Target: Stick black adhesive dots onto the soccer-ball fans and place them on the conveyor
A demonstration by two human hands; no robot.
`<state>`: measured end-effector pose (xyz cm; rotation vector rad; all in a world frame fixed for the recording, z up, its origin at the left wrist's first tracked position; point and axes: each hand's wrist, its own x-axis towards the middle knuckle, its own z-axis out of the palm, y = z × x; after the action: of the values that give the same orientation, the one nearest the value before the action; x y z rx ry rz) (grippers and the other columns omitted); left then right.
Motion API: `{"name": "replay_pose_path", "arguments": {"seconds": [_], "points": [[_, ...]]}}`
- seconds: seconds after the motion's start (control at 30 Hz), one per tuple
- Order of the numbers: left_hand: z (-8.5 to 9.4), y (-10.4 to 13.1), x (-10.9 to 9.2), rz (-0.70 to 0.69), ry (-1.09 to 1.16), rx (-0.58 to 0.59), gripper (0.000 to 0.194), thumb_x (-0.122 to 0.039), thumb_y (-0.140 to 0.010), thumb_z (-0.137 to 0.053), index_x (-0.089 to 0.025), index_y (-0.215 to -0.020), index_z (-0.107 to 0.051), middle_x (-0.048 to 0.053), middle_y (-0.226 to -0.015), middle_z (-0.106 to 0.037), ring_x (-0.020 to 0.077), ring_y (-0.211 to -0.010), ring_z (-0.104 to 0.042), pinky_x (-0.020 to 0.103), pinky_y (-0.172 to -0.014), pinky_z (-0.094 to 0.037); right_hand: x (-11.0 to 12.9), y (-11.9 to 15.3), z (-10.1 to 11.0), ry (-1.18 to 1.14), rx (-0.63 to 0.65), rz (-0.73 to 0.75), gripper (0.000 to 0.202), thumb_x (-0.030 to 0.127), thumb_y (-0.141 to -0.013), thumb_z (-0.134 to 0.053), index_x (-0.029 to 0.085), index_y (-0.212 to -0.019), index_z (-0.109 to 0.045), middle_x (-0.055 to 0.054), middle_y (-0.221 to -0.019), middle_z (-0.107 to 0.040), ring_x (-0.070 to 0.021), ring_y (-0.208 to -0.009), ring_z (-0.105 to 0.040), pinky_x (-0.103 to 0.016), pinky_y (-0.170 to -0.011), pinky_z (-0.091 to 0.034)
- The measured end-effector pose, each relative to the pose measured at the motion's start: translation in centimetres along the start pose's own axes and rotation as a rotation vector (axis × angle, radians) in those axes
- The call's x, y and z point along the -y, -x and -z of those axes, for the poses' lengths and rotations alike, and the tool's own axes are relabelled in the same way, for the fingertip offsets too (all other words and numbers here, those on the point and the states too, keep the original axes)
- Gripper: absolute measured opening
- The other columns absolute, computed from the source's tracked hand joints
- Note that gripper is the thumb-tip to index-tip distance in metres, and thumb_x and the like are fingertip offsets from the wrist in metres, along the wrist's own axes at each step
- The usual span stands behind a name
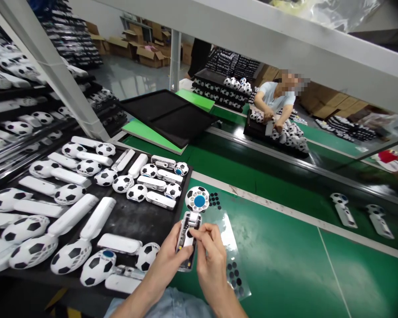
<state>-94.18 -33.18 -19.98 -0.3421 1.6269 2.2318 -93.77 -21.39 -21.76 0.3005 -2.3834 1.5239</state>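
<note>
A handheld fan with a football-patterned head (197, 198) and a blue disc at its centre lies in front of me. Its handle is open, showing a circuit board and a white battery (188, 240). My left hand (169, 254) is closed around the handle, thumb across its lower part. Over the battery, my right hand (210, 251) pinches with thumb and forefinger at a small black round sticker (189, 233), which seems to touch the battery. A clear sheet (228, 227) with several black round stickers lies partly under my right hand.
On the left, a black tray (129, 216) bears several football-patterned fans. Stacked trays (16, 106) stand beyond it. An empty black tray (170, 115) rests on green boards ahead. Two fans (343, 211) lie on the right. A person (275, 101) works across the line beneath a metal beam.
</note>
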Motion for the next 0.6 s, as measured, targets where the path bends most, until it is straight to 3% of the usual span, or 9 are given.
{"name": "replay_pose_path", "arguments": {"seconds": [0.1,0.23,0.37,0.6], "points": [[-0.1,0.0,0.5,0.046,0.037,-0.053,0.052,-0.033,-0.075,-0.061,-0.022,-0.124,-0.050,0.004,-0.130,-0.055,0.0266,-0.127,-0.041,0.031,-0.099,-0.041,-0.6,0.4,0.0,-0.039,-0.008,0.044,0.043,0.006,-0.090,-0.032,0.029,-0.107,-0.064,-0.008,-0.098,-0.049,-0.0177,-0.091,-0.055,-0.032,-0.074,-0.048],[-0.1,-0.5,1.3,0.050,0.032,-0.084,0.059,-0.048,-0.077,-0.060,-0.018,-0.126,-0.046,0.009,-0.135,-0.051,0.0254,-0.129,-0.040,0.032,-0.105,-0.036,-1.1,0.5,-0.1,-0.079,-0.004,0.027,0.047,0.010,-0.091,-0.029,0.034,-0.113,-0.064,-0.009,-0.113,-0.050,-0.0208,-0.101,-0.054,-0.040,-0.083,-0.047],[0.2,-0.8,2.0,0.073,0.106,-0.097,0.065,-0.051,-0.073,-0.064,-0.020,-0.127,-0.045,0.009,-0.140,-0.046,0.0258,-0.131,-0.038,0.032,-0.105,-0.036,-1.2,1.0,-0.7,-0.157,0.007,-0.137,0.041,0.022,-0.095,-0.030,0.034,-0.112,-0.065,-0.007,-0.127,-0.048,-0.0242,-0.112,-0.051,-0.045,-0.091,-0.046],[-0.2,-0.6,2.4,0.208,0.129,-0.300,0.080,-0.053,-0.064,-0.068,-0.015,-0.128,-0.041,0.014,-0.146,-0.034,0.0279,-0.135,-0.030,0.035,-0.112,-0.024,-0.4,2.9,-1.9,-0.284,0.028,-0.367,0.040,0.044,-0.095,-0.031,0.033,-0.123,-0.058,-0.003,-0.148,-0.031,-0.0281,-0.130,-0.037,-0.045,-0.104,-0.039]]}}
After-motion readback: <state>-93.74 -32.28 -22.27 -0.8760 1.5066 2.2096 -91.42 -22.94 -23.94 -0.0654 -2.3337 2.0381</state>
